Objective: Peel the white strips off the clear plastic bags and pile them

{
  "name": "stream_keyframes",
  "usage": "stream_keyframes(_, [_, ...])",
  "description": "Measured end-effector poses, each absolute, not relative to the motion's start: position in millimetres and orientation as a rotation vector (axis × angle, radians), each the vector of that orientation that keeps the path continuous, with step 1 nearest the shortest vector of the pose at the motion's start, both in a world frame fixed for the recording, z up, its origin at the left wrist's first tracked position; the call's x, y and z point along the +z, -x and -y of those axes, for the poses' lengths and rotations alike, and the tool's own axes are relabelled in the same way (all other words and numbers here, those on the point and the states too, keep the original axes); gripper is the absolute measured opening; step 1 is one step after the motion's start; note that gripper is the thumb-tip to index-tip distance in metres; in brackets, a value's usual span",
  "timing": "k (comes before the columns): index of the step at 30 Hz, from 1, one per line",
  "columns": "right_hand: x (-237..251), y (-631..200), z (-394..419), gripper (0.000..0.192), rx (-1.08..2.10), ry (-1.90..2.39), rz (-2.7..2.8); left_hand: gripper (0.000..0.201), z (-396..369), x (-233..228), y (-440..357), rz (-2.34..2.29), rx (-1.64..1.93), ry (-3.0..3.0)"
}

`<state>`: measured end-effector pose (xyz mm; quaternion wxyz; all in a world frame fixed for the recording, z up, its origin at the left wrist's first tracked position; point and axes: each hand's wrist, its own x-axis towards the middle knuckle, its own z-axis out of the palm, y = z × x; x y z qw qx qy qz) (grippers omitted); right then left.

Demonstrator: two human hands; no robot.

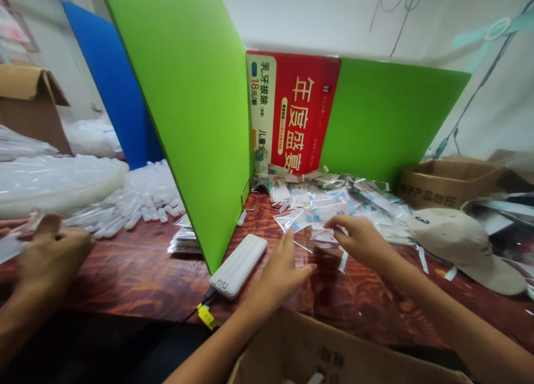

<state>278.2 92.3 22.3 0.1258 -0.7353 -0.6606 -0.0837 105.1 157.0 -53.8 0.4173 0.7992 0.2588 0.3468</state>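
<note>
My left hand (281,270) and my right hand (359,240) meet over the wooden table (137,272), both pinching one clear plastic packet (306,222) with a blue and white printed insert. Just behind it lies a loose heap of similar clear packets (334,197), spread against the foot of the green divider board (196,111). My left thumb points up at the packet's near left corner. My right fingers curl over its right edge.
A white power bank (238,264) with a yellow-tipped cable lies left of my hands. An open cardboard box (317,353) sits at the near edge. A beige cap (463,245) and another box (450,181) lie right. A co-worker's hand (50,256) works beyond the divider, near white plastic tubes (142,200).
</note>
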Motion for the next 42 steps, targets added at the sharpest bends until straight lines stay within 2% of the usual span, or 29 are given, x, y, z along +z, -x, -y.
stream_keyframes(3, [39,-272,-66,0.026,-0.12,1.686,1.984,0.084,-156,-44,-100,-0.584,0.973,-2.143])
stream_keyframes(5, [45,-262,-48,0.025,-0.078,1.349,1.991,0.07,-152,-36,-98,-0.394,1.007,-2.224])
stream_keyframes(7, [48,-250,-29,0.026,-0.202,1.205,1.967,0.052,-147,-30,-98,-0.2,0.976,-2.261])
stream_keyframes(10, [45,-241,-2,0.03,-0.608,1.157,1.811,0.045,-142,-28,-98,-0.164,0.983,-2.335])
stream_keyframes(12, [34,-242,11,0.035,-0.712,1.136,1.804,0.046,-141,-29,-98,-0.258,1.047,-2.4])
stream_keyframes(16, [6,-251,15,0.034,-0.572,1.221,2.032,0.048,-140,-31,-98,-0.298,1.109,-2.567])
stream_keyframes(19, [-7,-258,6,0.043,-0.497,1.268,2.127,0.042,-139,-31,-98,-0.296,1.099,-2.679])
stream_keyframes(22, [-11,-264,-1,0.051,-0.427,1.282,2.161,0.039,-139,-30,-99,-0.331,1.083,-2.766])
stream_keyframes(32, [-23,-267,-8,0.057,-0.232,1.302,2.204,0.04,-143,-27,-99,-0.369,0.888,-2.991])
stream_keyframes(36, [-25,-264,-7,0.057,-0.118,1.353,2.217,0.039,-141,-27,-98,-0.345,0.846,-3.005])
stream_keyframes(42, [-20,-263,2,0.044,-0.224,1.308,2.189,0.047,-135,-29,-101,-0.341,0.913,-2.923])
